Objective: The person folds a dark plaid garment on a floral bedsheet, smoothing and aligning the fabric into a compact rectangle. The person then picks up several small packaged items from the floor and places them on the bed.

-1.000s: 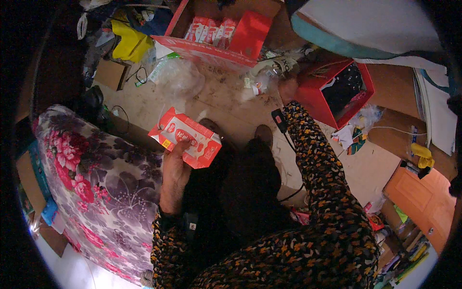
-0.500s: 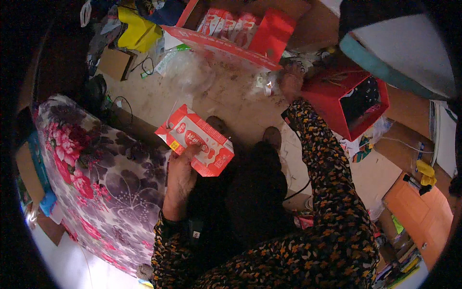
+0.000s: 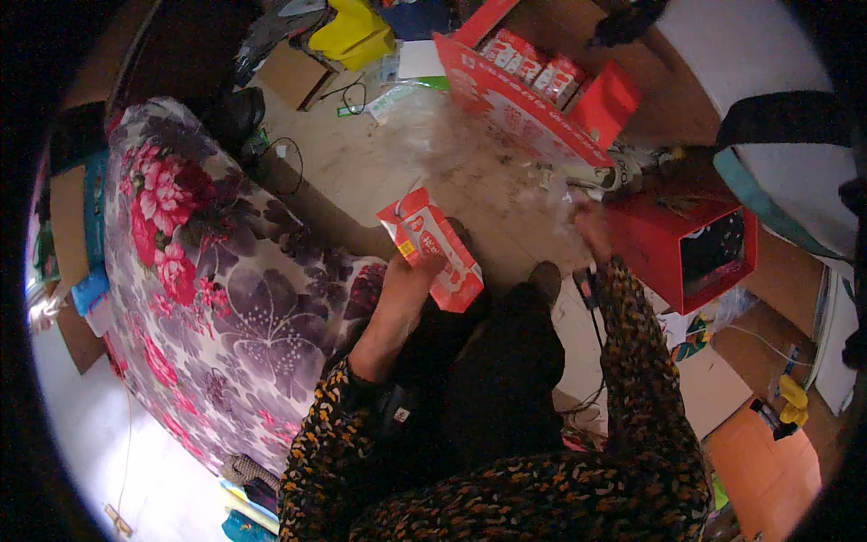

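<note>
My left hand [image 3: 420, 275] is closed around the lower left side of a red-and-white carton [image 3: 440, 255], held tilted above my legs, its printed front up. Motion smears my right hand [image 3: 591, 230], which is low over the floor just left of a red paper bag [image 3: 673, 248]. Whether its fingers hold anything cannot be seen. Blurred clear plastic [image 3: 571, 191] shows beside its fingertips. Farther off stands an open red cardboard box [image 3: 519, 104], and several small red-and-white packs [image 3: 533, 68] stand inside it.
A flowered cover [image 3: 244, 316] drapes over a bulky piece of furniture at the left. Beyond it, a small brown box [image 3: 293, 74], a yellow bag [image 3: 354, 34] and a thin black cable [image 3: 291, 167] lie on the floor. A flat orange panel [image 3: 768, 465] is at lower right.
The view has shifted, so the surroundings appear farther right. My left hand has turned the carton to a steeper slant. My right hand has drawn back from the red box's corner toward me.
</note>
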Demonstrator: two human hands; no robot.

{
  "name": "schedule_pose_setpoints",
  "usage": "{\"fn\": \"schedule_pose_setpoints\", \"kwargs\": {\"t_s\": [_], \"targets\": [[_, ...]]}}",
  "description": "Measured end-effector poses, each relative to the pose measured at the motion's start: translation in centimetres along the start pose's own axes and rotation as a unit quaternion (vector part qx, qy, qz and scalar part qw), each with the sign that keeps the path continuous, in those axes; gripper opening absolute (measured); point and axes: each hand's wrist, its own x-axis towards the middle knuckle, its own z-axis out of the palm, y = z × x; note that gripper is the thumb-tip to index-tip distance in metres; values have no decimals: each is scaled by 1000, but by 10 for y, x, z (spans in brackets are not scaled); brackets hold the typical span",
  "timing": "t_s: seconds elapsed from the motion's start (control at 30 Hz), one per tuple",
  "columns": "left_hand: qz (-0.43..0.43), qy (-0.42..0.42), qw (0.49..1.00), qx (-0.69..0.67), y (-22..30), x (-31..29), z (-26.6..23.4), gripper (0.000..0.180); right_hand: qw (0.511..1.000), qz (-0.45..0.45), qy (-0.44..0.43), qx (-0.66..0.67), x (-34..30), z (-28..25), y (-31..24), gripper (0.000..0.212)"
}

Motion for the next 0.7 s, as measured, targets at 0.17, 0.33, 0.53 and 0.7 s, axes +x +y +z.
{"fn": "schedule_pose_setpoints", "kwargs": {"t_s": [0.17, 0.33, 0.53, 0.7], "targets": [[41, -38, 998, -41, 0, -5, 7, 28, 966, -207, -108, 109, -89, 32, -117, 16], [-33, -23, 986, -162, 7, -6, 14, 33, 938, -306, -142, -84, -119, 51, -237, 16], [32, -23, 998, -46, 2, -1, 6, 30, 920, -323, -204, -89, -132, 48, -288, 20], [36, 80, 995, -51, 5, 1, 5, 28, 928, -223, -300, 6, -128, 31, -301, 28]]}}
